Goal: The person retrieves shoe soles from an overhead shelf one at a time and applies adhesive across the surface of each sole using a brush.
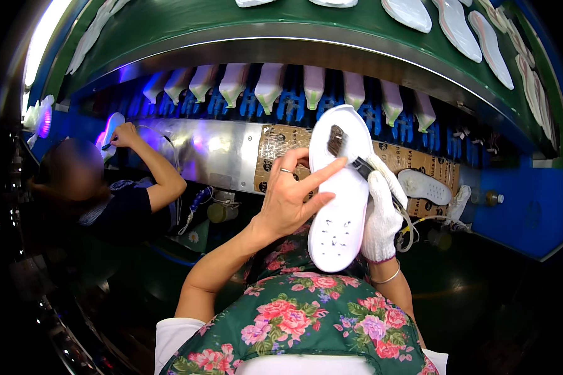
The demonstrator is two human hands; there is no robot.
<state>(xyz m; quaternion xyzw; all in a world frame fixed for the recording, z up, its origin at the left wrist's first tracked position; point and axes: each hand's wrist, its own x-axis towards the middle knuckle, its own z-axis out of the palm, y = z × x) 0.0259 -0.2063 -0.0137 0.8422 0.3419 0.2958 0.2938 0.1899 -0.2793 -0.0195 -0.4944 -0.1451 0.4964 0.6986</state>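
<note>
A white shoe sole (339,215) is held upright in front of my apron, small dark marks at its lower end and a dark brown patch on its upper part. My bare left hand (289,199), a ring on one finger, grips its left edge; index finger and thumb lie across its face while other fingers pass behind. My right hand (381,219), in a white knit glove, is closed at the right edge around a black-headed tool (361,166) with a thin cable or tube trailing below. The tool's head lies against the sole; its handle is mostly hidden.
Another white sole (425,187) lies on the cardboard-covered bench (288,142). Behind hangs a row of pink shoe forms (270,87) on blue holders. White soles rest on the green shelf (331,26) above. At left, a co-worker's hand (126,135) works on a lit sole.
</note>
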